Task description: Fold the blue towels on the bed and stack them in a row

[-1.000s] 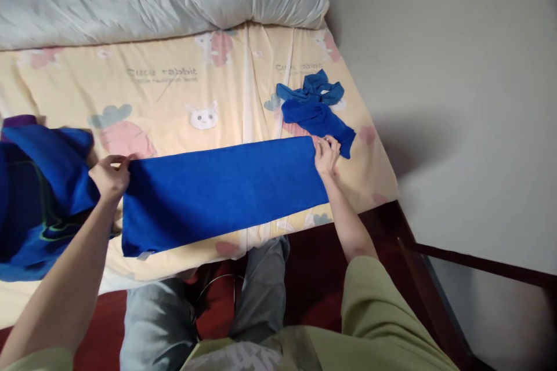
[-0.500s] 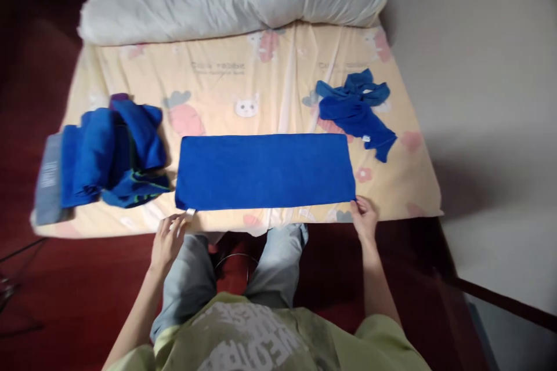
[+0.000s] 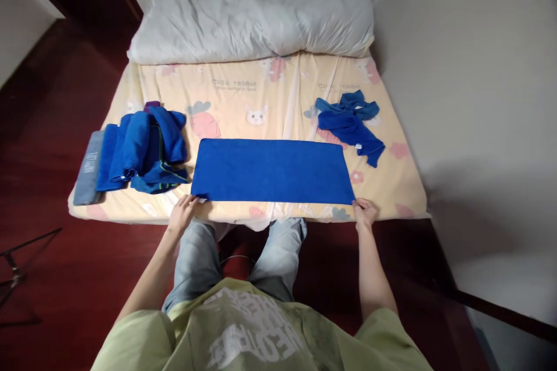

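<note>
A blue towel (image 3: 272, 171) lies flat on the bed as a long, smooth rectangle, its near edge close to the front of the mattress. At its near left corner, beside a small white tag, my left hand (image 3: 183, 211) pinches the cloth. My right hand (image 3: 364, 212) grips the near right corner between thumb and fingers. Left of the towel sits a pile of blue cloths (image 3: 141, 148), some with green edging. Two crumpled blue cloths (image 3: 352, 124) lie to the right, the nearer one with a white label.
A grey folded cloth (image 3: 88, 168) with white lettering leans at the pile's left. The bed's yellow sheet (image 3: 256, 98) has rabbit and strawberry prints. Across the back lies a white quilt (image 3: 256, 6). A wall (image 3: 470, 98) borders the right side; a thin black stand (image 3: 17, 275) is at lower left.
My left hand has moved up and right to the towel's near left corner and taken hold there. My right hand stays at its corner. The whole view has shifted slightly.
</note>
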The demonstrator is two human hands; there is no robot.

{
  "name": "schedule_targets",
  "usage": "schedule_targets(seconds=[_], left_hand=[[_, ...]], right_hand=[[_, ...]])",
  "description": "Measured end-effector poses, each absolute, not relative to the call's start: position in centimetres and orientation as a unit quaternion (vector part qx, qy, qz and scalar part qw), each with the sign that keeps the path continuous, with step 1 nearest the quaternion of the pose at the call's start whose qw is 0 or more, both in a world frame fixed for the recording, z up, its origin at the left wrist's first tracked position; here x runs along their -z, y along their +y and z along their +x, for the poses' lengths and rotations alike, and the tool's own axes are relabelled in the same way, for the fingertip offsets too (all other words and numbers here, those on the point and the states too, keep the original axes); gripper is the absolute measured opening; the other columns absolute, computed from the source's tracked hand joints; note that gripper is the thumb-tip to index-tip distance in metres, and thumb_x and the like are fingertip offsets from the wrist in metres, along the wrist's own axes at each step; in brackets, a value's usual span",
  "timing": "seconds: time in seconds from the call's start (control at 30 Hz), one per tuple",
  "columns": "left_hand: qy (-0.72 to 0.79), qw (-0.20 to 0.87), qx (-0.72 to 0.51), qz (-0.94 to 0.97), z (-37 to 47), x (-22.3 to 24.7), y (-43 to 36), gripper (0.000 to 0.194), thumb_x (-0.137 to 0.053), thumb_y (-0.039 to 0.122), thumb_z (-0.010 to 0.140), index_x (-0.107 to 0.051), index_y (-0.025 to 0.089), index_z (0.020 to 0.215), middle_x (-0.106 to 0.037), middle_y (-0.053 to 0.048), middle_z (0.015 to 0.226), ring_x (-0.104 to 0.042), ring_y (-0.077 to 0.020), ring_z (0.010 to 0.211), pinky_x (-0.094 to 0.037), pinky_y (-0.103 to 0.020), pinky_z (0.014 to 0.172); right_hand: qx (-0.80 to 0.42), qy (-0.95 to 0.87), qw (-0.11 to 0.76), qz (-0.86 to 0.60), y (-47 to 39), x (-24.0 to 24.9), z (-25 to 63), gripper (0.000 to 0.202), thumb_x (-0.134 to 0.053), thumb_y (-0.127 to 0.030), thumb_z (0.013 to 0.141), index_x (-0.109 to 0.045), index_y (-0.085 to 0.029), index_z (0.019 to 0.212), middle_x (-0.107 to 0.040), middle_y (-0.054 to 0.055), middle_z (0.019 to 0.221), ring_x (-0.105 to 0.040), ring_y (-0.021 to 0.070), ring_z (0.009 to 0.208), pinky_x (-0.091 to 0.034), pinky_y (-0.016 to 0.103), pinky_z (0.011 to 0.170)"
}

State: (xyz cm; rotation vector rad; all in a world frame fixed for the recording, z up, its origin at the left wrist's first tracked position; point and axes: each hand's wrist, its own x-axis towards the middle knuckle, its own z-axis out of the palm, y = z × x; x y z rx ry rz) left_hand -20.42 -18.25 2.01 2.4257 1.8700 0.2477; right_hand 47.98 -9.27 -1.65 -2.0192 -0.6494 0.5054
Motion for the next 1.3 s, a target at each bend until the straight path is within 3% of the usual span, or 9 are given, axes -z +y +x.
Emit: schedule_targets(seconds=[0.33, 0.53, 0.77, 0.9, 1.0, 1.07, 1.17, 1.3], left_hand=[[0.594, 0.045, -0.096, 0.798, -21.1, -2.1, -19.0, 0.030, -0.044, 0.013, 0.093, -0.071, 0.020, 0.106, -0.069, -0.013, 0.099, -0.063, -0.0288, 0.095, -0.056, -0.040, 0.087], [0.624, 0.026, -0.118, 0.772, -21.6, -0.9, -19.4, 0.028, -0.045, 0.020, 0.097, -0.072, 0.018, 0.105, -0.067, -0.012, 0.092, -0.064, -0.0270, 0.093, -0.053, -0.035, 0.082], [0.641, 0.005, -0.098, 0.761, -20.4, -1.6, -20.7, 0.031, -0.046, 0.016, 0.090, -0.075, 0.022, 0.098, -0.070, -0.011, 0.086, -0.064, -0.0311, 0.090, -0.051, -0.042, 0.077], [0.640, 0.024, -0.088, 0.763, -19.1, -4.1, -20.2, 0.036, -0.049, 0.017, 0.087, -0.076, 0.025, 0.108, -0.075, -0.012, 0.100, -0.064, -0.0360, 0.100, -0.053, -0.050, 0.081], [0.629, 0.050, -0.116, 0.767, -16.3, -6.3, -17.8, 0.046, -0.050, 0.025, 0.091, -0.067, 0.027, 0.134, -0.068, -0.013, 0.133, -0.058, -0.0378, 0.125, -0.051, -0.056, 0.099], [0.614, 0.072, -0.143, 0.773, -13.1, -7.0, -14.8, 0.055, -0.048, 0.030, 0.096, -0.053, 0.025, 0.150, -0.053, -0.012, 0.155, -0.046, -0.0361, 0.144, -0.043, -0.056, 0.113], [0.586, 0.100, -0.158, 0.788, -7.3, -6.1, -9.3, 0.061, -0.042, 0.035, 0.101, -0.040, 0.017, 0.160, -0.034, -0.013, 0.168, -0.025, -0.0356, 0.157, -0.029, -0.057, 0.125], [0.545, 0.126, -0.147, 0.816, -0.9, -2.8, -2.1, 0.062, -0.035, 0.033, 0.103, -0.039, 0.007, 0.159, -0.028, -0.017, 0.170, -0.018, -0.0342, 0.160, -0.017, -0.055, 0.129]], right_hand=[[-0.186, -0.299, 0.417, -0.838, -11.4, 1.3, 48.1, 0.012, -0.072, -0.025, 0.061, -0.068, -0.018, 0.070, -0.076, 0.007, 0.071, -0.076, 0.0282, 0.076, -0.061, 0.046, 0.088], [-0.172, -0.275, 0.390, -0.862, -11.7, 0.1, 48.2, 0.016, -0.071, -0.023, 0.057, -0.071, -0.020, 0.072, -0.074, 0.004, 0.066, -0.075, 0.0290, 0.078, -0.060, 0.044, 0.091], [-0.178, -0.236, 0.392, -0.871, -14.0, -0.7, 48.1, 0.015, -0.070, -0.023, 0.060, -0.071, -0.020, 0.075, -0.074, 0.005, 0.070, -0.074, 0.0289, 0.081, -0.057, 0.045, 0.097], [-0.110, -0.342, 0.326, -0.874, -13.8, -2.2, 46.8, 0.022, -0.065, -0.029, 0.074, -0.074, -0.017, 0.091, -0.076, 0.015, 0.098, -0.070, 0.0345, 0.105, -0.051, 0.053, 0.105], [-0.048, -0.458, 0.285, -0.841, -12.0, -3.9, 42.9, 0.042, -0.055, -0.037, 0.090, -0.072, -0.013, 0.121, -0.065, 0.023, 0.134, -0.055, 0.0379, 0.132, -0.042, 0.058, 0.114], [-0.068, -0.552, 0.265, -0.788, -9.9, -5.0, 38.4, 0.049, -0.044, -0.038, 0.099, -0.065, -0.013, 0.136, -0.056, 0.021, 0.150, -0.046, 0.0362, 0.143, -0.036, 0.056, 0.120], [-0.140, -0.689, 0.217, -0.677, -6.1, -5.7, 29.8, 0.055, -0.034, -0.039, 0.105, -0.055, -0.014, 0.149, -0.043, 0.015, 0.163, -0.033, 0.0329, 0.154, -0.027, 0.055, 0.126], [-0.199, -0.784, 0.162, -0.565, -0.6, -4.3, 19.8, 0.059, -0.032, -0.035, 0.107, -0.042, -0.009, 0.158, -0.026, 0.013, 0.172, -0.017, 0.0274, 0.161, -0.010, 0.051, 0.132]])
